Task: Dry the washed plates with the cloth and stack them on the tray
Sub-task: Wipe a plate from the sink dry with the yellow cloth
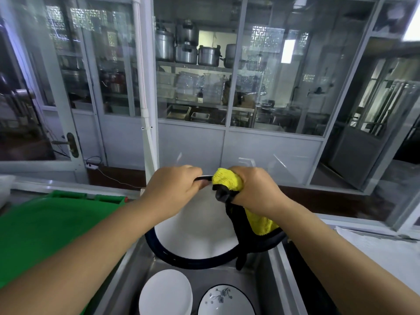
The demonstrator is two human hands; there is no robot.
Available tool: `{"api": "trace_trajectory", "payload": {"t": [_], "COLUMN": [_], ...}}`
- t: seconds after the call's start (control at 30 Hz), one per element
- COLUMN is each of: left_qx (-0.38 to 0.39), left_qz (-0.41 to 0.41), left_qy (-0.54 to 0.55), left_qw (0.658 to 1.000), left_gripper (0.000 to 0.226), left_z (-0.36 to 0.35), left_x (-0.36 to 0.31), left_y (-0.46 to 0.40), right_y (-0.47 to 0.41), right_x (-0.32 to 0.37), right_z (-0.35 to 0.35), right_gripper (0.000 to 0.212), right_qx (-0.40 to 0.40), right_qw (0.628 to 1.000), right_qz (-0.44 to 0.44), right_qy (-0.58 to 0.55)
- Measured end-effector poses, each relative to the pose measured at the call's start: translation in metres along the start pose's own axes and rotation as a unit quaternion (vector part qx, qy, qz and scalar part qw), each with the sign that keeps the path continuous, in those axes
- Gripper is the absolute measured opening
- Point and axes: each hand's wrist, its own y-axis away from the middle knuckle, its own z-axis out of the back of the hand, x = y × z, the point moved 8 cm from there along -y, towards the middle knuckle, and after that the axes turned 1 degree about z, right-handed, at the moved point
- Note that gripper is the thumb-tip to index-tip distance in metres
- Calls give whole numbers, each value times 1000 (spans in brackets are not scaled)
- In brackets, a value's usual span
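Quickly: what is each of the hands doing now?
Left hand: grips the dark-rimmed white plate at its top rim.
Right hand: grips the yellow-and-black cloth.

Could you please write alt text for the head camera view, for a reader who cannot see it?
Over a steel sink, the left hand grips a dark-rimmed white plate while the right hand rubs its rim with a yellow cloth. A green tray lies left.

Steel sink basin below the hands; glass partition beyond them, shelves behind it holding metal pots and steel pans; white pipe upright, ahead of the left hand; door handle far left.
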Motion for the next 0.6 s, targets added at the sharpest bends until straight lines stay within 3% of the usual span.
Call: {"api": "trace_trajectory", "payload": {"t": [0.17, 0.3, 0.47, 0.6], "left_qx": [-87, -166, -282, -331], "left_qz": [40, 112, 283, 354], "left_qy": [75, 159, 361, 421], "left_qw": [993, 967, 842, 767], "left_gripper": [39, 42, 39, 28], "left_z": [2, 12, 2, -22], "left_x": [0, 20, 58, 58], "left_y": [13, 28, 57, 70], "right_y": [-9, -2, 23, 28], "right_x": [1, -25, -66, -80], "right_z": [8, 27, 24, 11], "right_gripper": [27, 21, 26, 19], "right_qx": [33, -32, -148, -151], "right_qw": [999, 989, 905, 862], "right_qz": [5, -57, -171, -230], "right_qy": [2, -134, -360, -427]}}
